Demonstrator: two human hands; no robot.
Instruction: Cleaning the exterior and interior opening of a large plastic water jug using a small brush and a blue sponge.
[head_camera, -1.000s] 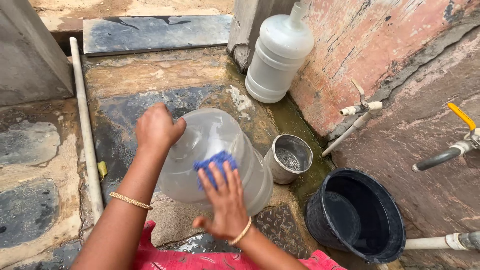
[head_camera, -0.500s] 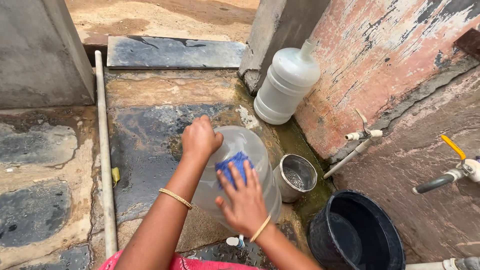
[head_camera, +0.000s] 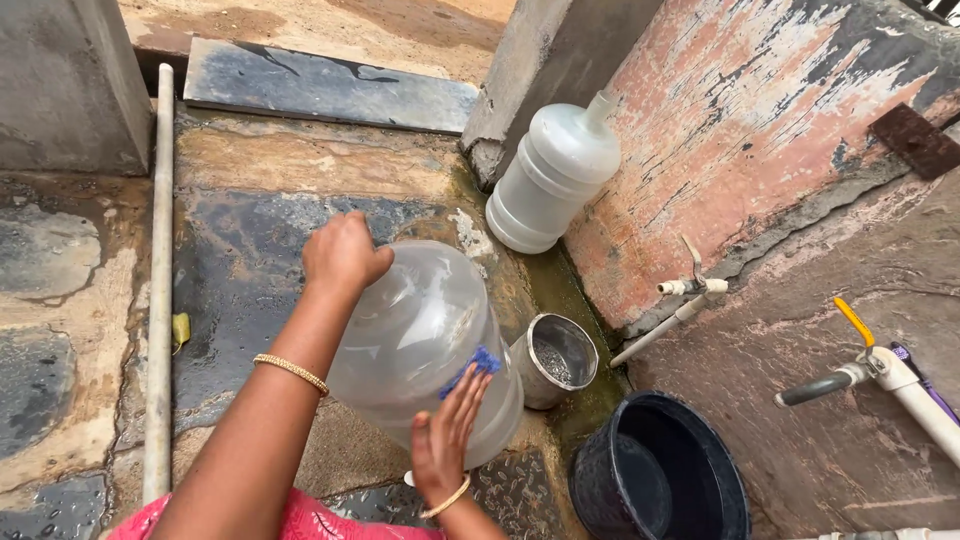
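Left hand (head_camera: 343, 255) sits on top of the clear water jug (head_camera: 425, 345), fingers curled tight together over its upper edge, forearm running down-left to the frame bottom, gold bangle (head_camera: 290, 372) on the wrist. Right hand (head_camera: 447, 440) lies flat against the jug's near side, fingers straight and slightly fanned, pressing a blue scrub pad (head_camera: 472, 366) onto the plastic; the pad is mostly covered by the fingertips. The jug lies tilted on the wet stone floor (head_camera: 240, 250), just beside a small steel pot (head_camera: 556, 360); its neck and mouth are hidden behind the right hand and wrist. Black bucket (head_camera: 660, 470) sits near, lower right. A second white jug (head_camera: 553, 180) leans against the pink wall (head_camera: 740, 130), well apart. Tap (head_camera: 860, 365) at right is cut off by the frame. Contents of the steel pot are hard to make out.
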